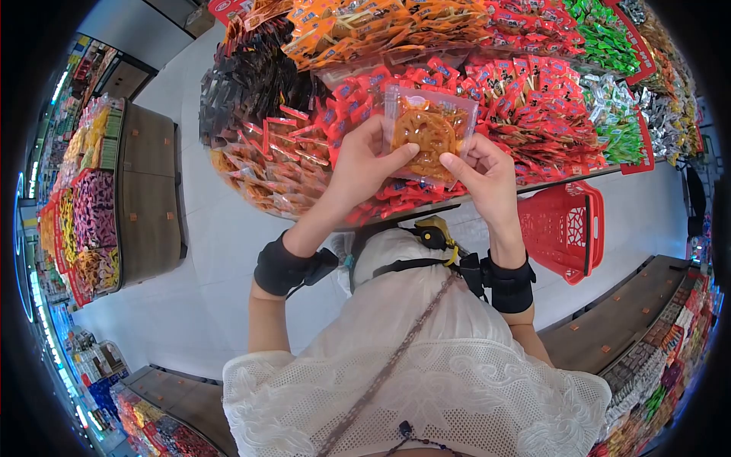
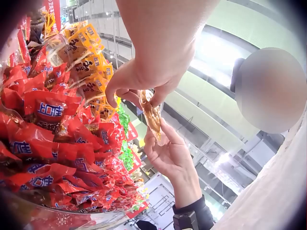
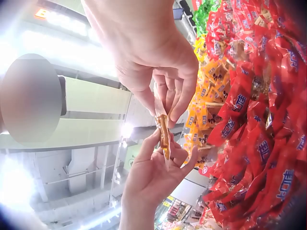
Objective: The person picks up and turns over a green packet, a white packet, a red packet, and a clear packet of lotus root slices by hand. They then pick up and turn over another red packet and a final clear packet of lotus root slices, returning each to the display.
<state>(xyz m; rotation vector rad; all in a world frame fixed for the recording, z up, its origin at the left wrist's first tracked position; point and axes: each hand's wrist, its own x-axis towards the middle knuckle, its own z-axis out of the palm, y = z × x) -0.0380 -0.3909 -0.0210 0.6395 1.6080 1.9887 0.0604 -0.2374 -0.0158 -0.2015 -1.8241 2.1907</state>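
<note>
A clear plastic snack packet (image 1: 431,131) with a round orange-brown piece of food inside is held up between both hands. My left hand (image 1: 368,161) pinches its left side, thumb laid across the front. On the lower right edge, my right hand (image 1: 487,174) pinches it between thumb and fingers. Seen edge-on in the left wrist view, the packet (image 2: 152,115) looks thin, with the left hand (image 2: 148,79) above and the right hand (image 2: 173,160) below. Behind the packet are heaped red snack packets (image 1: 525,107).
Orange packets (image 1: 388,30), dark packets (image 1: 263,84) and green packets (image 1: 609,42) fill the same display. A red shopping basket (image 1: 560,228) stands at the right, below the display edge. Wooden display stands (image 1: 145,198) with more sweets line the left side. A pale tiled floor (image 1: 221,259) lies between.
</note>
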